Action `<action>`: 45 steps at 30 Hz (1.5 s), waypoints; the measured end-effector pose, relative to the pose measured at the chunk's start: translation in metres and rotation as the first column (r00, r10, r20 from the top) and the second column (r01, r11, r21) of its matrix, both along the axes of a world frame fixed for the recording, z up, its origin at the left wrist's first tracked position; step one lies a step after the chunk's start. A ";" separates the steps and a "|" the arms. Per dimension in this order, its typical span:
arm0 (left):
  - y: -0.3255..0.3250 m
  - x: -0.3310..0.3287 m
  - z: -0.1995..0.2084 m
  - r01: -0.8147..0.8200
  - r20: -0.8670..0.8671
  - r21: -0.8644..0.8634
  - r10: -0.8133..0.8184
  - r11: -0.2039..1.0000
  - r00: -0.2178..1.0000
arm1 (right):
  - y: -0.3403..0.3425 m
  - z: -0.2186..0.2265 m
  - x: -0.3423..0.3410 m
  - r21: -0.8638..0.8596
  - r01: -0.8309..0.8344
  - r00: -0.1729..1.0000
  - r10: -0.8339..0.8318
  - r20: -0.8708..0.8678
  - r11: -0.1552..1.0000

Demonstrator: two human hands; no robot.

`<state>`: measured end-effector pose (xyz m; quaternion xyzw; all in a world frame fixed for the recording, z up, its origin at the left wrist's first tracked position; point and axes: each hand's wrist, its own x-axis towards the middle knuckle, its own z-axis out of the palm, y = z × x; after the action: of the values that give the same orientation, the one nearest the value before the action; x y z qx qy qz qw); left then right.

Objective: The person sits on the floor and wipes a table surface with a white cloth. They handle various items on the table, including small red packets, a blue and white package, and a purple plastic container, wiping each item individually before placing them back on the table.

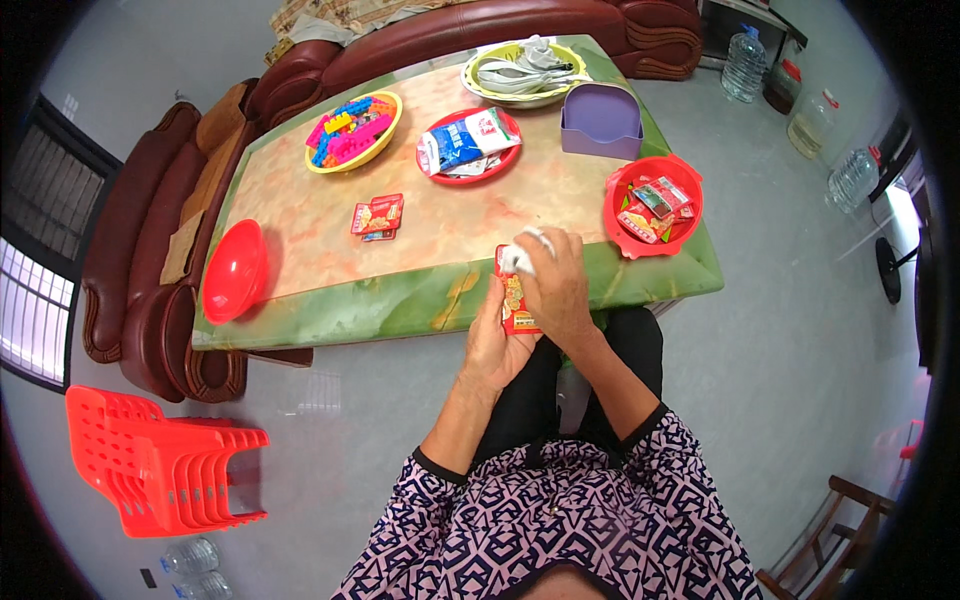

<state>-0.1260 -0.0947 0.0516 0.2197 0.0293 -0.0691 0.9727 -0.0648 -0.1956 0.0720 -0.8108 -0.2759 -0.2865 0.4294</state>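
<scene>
- Left hand (492,345): curled closed around one red packet (515,303), at the table's (300,322) near edge.
- Right hand (562,290): fingers bunched on a white cloth (515,260), against the packet's upper end.
- Step, apparently: wiping.
- Next stroke calls for: steady left grip, cloth worked toward six o'clock.
- From packet: loose packets (378,216), ten o'clock; red basin (690,192) with packets, two o'clock.
</scene>
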 end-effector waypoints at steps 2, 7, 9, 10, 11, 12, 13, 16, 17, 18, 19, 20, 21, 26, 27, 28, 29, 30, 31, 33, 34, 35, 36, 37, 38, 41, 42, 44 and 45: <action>-0.006 -0.003 0.007 -0.034 -0.052 0.017 0.035 0.999 0.998 | 0.006 0.001 0.000 0.017 0.049 0.998 -0.049 -0.030 0.999; 0.005 0.000 -0.002 -0.051 -0.011 -0.066 0.051 0.997 0.999 | 0.011 -0.003 -0.019 -0.029 -0.057 0.998 0.058 0.033 0.998; 0.010 0.000 -0.007 -0.024 0.013 -0.085 0.025 0.996 1.000 | 0.011 -0.012 -0.031 -0.068 -0.144 0.989 0.145 0.020 0.987; 0.012 0.000 -0.009 -0.013 0.001 -0.062 0.013 0.998 1.000 | 0.010 -0.012 -0.038 -0.067 -0.188 0.981 0.190 0.026 0.980; 0.012 0.000 -0.010 0.000 -0.011 -0.038 0.000 0.999 1.000 | 0.007 -0.013 -0.043 -0.058 -0.215 0.976 0.216 0.011 0.975; 0.009 -0.002 -0.002 -0.019 -0.017 -0.073 0.018 0.997 1.000 | 0.004 -0.015 -0.048 -0.048 -0.242 0.970 0.242 -0.003 0.969; 0.010 -0.002 -0.006 -0.033 -0.026 -0.034 0.032 0.999 0.999 | 0.000 -0.017 -0.052 -0.038 -0.269 0.963 0.268 -0.017 0.963; 0.014 0.002 -0.021 -0.089 -0.037 0.053 0.091 0.995 0.995 | -0.018 -0.020 -0.059 0.017 -0.384 0.919 0.383 -0.093 0.923; 0.016 0.003 -0.024 -0.093 -0.029 0.013 0.093 0.996 0.995 | -0.026 -0.023 -0.058 0.042 -0.422 0.899 0.424 -0.106 0.906; 0.016 0.006 -0.024 -0.090 -0.021 -0.030 0.090 0.995 0.996 | -0.037 -0.028 -0.053 0.076 -0.467 0.863 0.472 -0.178 0.881; 0.016 0.007 -0.019 -0.095 -0.016 -0.067 0.094 0.993 0.995 | -0.046 -0.020 -0.046 0.177 -0.492 0.834 0.520 -0.186 0.853; 0.012 0.008 -0.014 -0.218 -0.065 -0.044 0.215 0.975 0.975 | -0.050 -0.012 -0.043 0.358 -0.338 0.795 0.468 -0.386 0.870; 0.012 0.008 -0.013 -0.192 -0.084 -0.066 0.186 0.979 0.979 | -0.054 -0.005 -0.041 0.486 -0.131 0.701 0.427 -0.571 0.864; -0.014 0.012 -0.002 -0.183 -0.032 -0.039 0.181 0.982 0.983 | -0.033 0.009 -0.007 0.825 0.037 0.546 0.680 -0.490 0.564; -0.017 0.013 0.001 -0.219 -0.022 0.001 0.219 0.976 0.975 | -0.028 0.007 -0.005 0.872 0.017 0.497 0.752 -0.432 0.489; -0.020 0.014 0.005 -0.256 -0.010 0.040 0.257 0.966 0.966 | -0.027 0.008 -0.005 0.865 -0.010 0.461 0.770 -0.441 0.501; -0.023 0.014 0.009 -0.294 0.004 0.078 0.294 0.953 0.956 | -0.027 0.008 -0.006 0.872 0.002 0.454 0.776 -0.438 0.490; -0.025 0.013 0.016 -0.325 0.008 0.112 0.326 0.939 0.945 | -0.025 0.008 -0.011 0.878 0.015 0.442 0.784 -0.435 0.479; -0.023 0.012 0.013 -0.333 0.036 0.136 0.331 0.933 0.943 | -0.024 0.008 -0.015 0.884 0.027 0.430 0.793 -0.432 0.467; -0.020 0.012 0.006 -0.345 0.091 0.180 0.334 0.921 0.938 | -0.025 0.008 -0.023 0.833 -0.031 0.483 0.738 -0.471 0.552; -0.020 0.012 0.005 -0.358 0.081 0.192 0.349 0.914 0.934 | -0.027 0.007 -0.027 0.802 -0.056 0.511 0.707 -0.488 0.594; -0.021 0.012 0.005 -0.370 0.072 0.204 0.363 0.906 0.929 | -0.027 0.003 -0.031 0.781 -0.064 0.529 0.684 -0.502 0.622; -0.022 0.013 0.006 -0.383 0.063 0.215 0.379 0.898 0.923 | -0.027 -0.001 -0.034 0.757 -0.072 0.547 0.660 -0.515 0.650; -0.022 0.013 0.006 -0.387 0.051 0.213 0.385 0.897 0.922 | -0.027 -0.002 -0.037 0.732 -0.079 0.564 0.636 -0.527 0.677; -0.023 0.012 0.006 -0.390 0.038 0.211 0.391 0.896 0.919 | -0.030 -0.002 -0.042 0.697 -0.077 0.582 0.599 -0.549 0.713; -0.020 0.013 0.006 -0.413 -0.012 0.258 0.430 0.873 0.903 | -0.041 -0.003 -0.054 0.628 -0.122 0.521 0.588 -0.619 0.769; -0.014 0.011 0.004 -0.413 -0.031 0.296 0.441 0.861 0.897 | -0.046 -0.002 -0.056 0.590 -0.151 0.497 0.577 -0.648 0.793; -0.008 0.013 0.001 -0.456 -0.058 0.249 0.483 0.855 0.874 | -0.061 -0.002 -0.057 0.665 -0.113 0.431 0.640 -0.636 0.738; -0.008 0.013 0.002 -0.457 -0.063 0.250 0.485 0.854 0.872 | -0.065 -0.003 -0.056 0.700 -0.090 0.400 0.669 -0.626 0.709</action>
<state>-0.1130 -0.1029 0.0536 0.3110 0.1500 0.1619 0.9244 -0.1212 -0.2608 0.0693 -0.5823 -0.1171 0.1965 0.7801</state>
